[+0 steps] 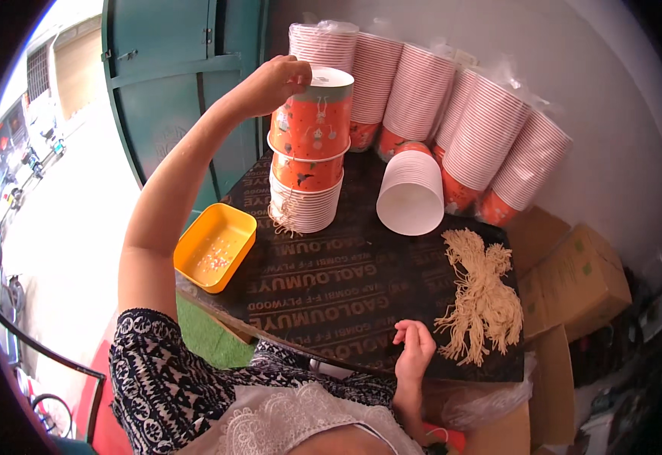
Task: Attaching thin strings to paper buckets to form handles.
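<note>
My left hand (289, 76) reaches up with its fingers curled at the base edge of an upside-down orange paper bucket (312, 129). That bucket tops a stack of upturned paper buckets (306, 206), whose white rims nest closely at the bottom. Strands of beige cord (284, 212) hang down the stack's left side. Close to the table's front edge is my right hand (416, 350), thumb and fingers drawn together; anything between them is too small to make out. Beside it, to the right, lies a bundle of cut beige cords (482, 299).
The dark printed plywood table (323, 303) also bears a yellow tray (217, 246) of small bits and a white-lined bucket (410, 199) on its side. Tall plastic-wrapped bucket stacks (482, 136) line the wall. Cardboard boxes (577, 277) stand right; a green metal door (160, 91) stands left.
</note>
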`<state>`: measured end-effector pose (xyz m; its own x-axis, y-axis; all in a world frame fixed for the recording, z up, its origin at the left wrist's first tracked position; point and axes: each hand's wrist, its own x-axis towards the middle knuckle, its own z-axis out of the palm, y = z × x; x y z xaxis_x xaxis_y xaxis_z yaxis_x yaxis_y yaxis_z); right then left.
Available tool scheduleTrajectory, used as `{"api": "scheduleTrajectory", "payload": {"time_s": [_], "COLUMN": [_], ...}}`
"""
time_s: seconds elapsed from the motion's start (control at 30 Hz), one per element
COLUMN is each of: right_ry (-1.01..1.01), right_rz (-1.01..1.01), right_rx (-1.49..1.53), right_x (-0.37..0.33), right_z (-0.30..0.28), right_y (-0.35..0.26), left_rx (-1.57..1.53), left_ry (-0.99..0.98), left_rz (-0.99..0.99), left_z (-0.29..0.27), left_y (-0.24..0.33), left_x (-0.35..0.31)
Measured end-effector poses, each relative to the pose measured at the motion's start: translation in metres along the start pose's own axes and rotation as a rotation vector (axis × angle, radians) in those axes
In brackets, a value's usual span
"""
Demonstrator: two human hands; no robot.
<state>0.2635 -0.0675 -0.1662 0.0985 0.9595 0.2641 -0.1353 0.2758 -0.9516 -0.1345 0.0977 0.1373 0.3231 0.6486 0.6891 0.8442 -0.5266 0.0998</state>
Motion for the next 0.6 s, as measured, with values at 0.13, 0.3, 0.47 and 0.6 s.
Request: {"api": "scheduleTrajectory", "payload": {"time_s": [0.13, 0.3, 0.47, 0.6], "right_ry": [0.005, -0.003, 0.004, 0.006], "right_rz": [0.005, 0.008, -0.028, -0.012], "right_rx": [-0.004, -0.030, -0.047, -0.047], "right_x": [-0.002, -0.001, -0.002, -0.002], "right_z": [0.002, 0.001, 0.001, 0.000], "right_y": [-0.003, -0.001, 0.000, 0.001], "left_rx": [-0.069, -0.028, -0.041, 0.016], "left_ry": [-0.033, -0.055, -0.025, -0.025], "left_rz": [-0.036, -0.009, 0.003, 0.045], "left_z": [0.002, 0.015, 0.023, 0.030], "left_y": [-0.007, -0.005, -0.004, -0.008], "left_x": [-0.008, -0.015, -0.020, -0.023]}}
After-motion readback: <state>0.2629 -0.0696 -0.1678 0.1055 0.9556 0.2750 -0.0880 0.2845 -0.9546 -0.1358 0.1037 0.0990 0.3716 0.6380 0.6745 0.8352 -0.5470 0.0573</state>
